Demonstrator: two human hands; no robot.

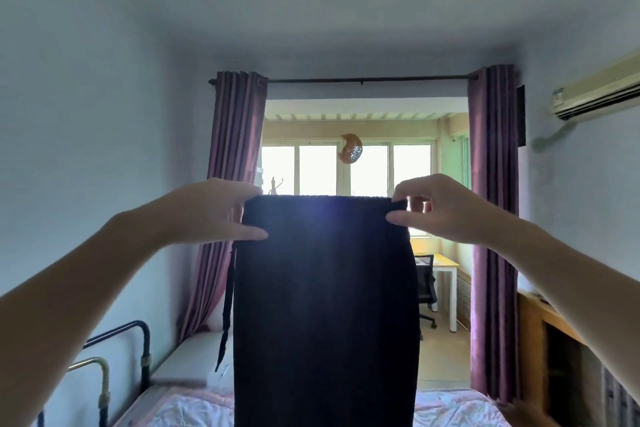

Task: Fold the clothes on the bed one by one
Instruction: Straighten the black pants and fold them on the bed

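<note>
Fingers (254, 234) of both hands at dark garment's (325, 305) top corners.

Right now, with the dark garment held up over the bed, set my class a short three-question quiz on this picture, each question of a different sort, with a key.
1. True or false: the long dark ribbed knit garment lies flat on the pink patterned quilted bed cover.
2. Which hands hold its top edge? A) left hand only B) right hand only C) both
3. Fill in: a thin dark strap hangs down on the garment's ____ side.

Key: 1 false, it hangs upright in the air, each top corner pinched between thumb and fingers; 2 C; 3 left.
</note>
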